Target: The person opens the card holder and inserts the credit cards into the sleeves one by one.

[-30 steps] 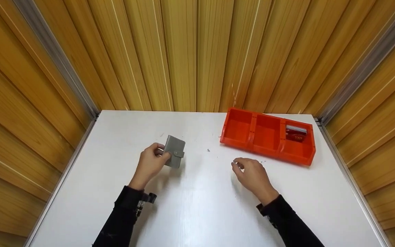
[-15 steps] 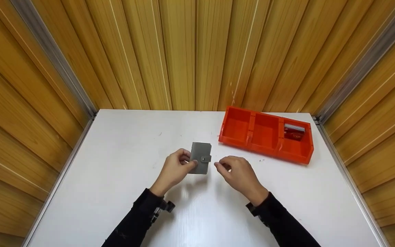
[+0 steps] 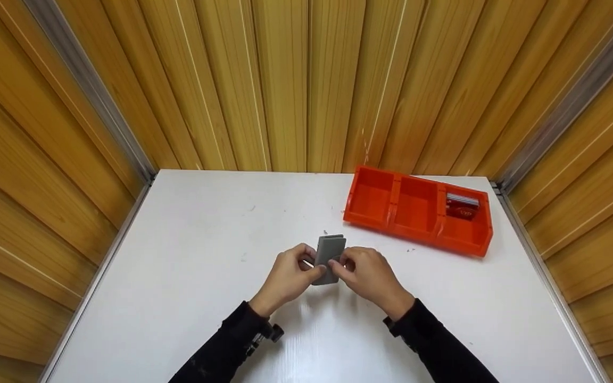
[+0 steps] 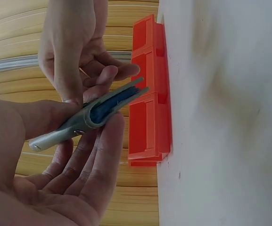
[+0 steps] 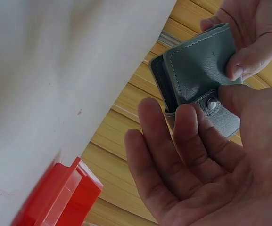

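A grey leather card holder (image 3: 331, 249) stands upright over the table between both hands. My left hand (image 3: 285, 276) grips it by the spine side, thumb on the near cover and fingers behind. On the opposite edge, my right hand (image 3: 374, 274) pinches the closing strap with thumb and index finger, beside the metal snap (image 5: 212, 103). The right wrist view shows the strap lying over the stitched cover (image 5: 199, 59), with a narrow gap between the covers. Bluish inner sleeves (image 4: 110, 106) show between the covers in the left wrist view.
An orange-red bin (image 3: 391, 230) with three compartments stands at the back right of the white table (image 3: 195, 255). Its right compartment holds a stack of cards (image 3: 462, 206), a red one in front. Wood-patterned walls (image 3: 285, 85) enclose the back and sides.
My left hand has brought the card holder rightward and nearer to me, turning it more edge-on. My right hand has moved left and now pinches its strap.
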`<state>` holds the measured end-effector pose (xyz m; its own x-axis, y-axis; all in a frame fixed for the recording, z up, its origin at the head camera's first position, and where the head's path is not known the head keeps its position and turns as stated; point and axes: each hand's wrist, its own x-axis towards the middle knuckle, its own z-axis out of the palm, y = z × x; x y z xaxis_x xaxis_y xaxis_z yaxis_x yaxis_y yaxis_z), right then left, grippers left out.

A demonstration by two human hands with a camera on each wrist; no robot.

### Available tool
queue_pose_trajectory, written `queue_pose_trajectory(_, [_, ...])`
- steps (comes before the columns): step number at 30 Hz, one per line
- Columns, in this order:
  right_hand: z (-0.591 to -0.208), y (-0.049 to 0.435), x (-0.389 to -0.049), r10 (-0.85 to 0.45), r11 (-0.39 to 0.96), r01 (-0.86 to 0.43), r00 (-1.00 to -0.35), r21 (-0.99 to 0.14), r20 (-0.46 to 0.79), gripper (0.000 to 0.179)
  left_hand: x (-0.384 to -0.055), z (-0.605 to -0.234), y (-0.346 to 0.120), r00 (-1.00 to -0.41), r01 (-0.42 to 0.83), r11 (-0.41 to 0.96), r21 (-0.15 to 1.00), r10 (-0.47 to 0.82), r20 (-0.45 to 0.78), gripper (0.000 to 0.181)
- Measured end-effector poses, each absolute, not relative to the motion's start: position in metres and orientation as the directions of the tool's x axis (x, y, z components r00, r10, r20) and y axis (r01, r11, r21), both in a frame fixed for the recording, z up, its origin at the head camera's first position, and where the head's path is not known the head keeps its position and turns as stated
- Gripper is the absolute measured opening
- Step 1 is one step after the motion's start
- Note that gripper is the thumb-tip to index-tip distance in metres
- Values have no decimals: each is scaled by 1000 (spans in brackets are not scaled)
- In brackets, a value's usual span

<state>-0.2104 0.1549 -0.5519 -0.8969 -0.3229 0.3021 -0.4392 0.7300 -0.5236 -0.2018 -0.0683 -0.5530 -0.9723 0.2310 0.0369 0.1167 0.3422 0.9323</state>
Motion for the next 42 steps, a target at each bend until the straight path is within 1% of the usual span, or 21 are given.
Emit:
queue_pose_trajectory(7, [-551, 155, -209, -351, 745, -442, -897, -500, 270, 23, -197, -552, -61, -971, 132, 370, 919, 233, 46, 15])
queue_pose_trajectory(10, [-553, 154, -208, -358, 753, -449, -893, -481, 273, 24, -196, -553, -60, -971, 137, 384, 913, 234, 48, 15])
queue_pose_trajectory(17, [-560, 150, -206, -366, 784, -493, -858, -378, 360, 29, -195, -559, -57, -971, 143, 392, 909, 235, 52, 14])
queue_pose_trajectory(20, [-562, 149, -206, -368, 785, -510, -841, -352, 397, 30, -197, -561, -57, -972, 143, 401, 905, 231, 51, 14])
queue_pose_trajectory(29, [-563, 150, -205, -367, 775, -515, -839, -366, 402, 28, -199, -558, -57, -973, 158, 433, 887, 221, 65, 16])
queue_pose_trajectory(37, [-566, 158, -208, -381, 736, -542, -827, -406, 414, 23, -200, -555, -61, -978, 124, 434, 892, 207, 35, 17])
queue_pose_trajectory(42, [-565, 167, -210, -348, 730, -514, -847, -451, 402, 24, -201, -552, -68, -983, 106, 424, 899, 180, 31, 18])
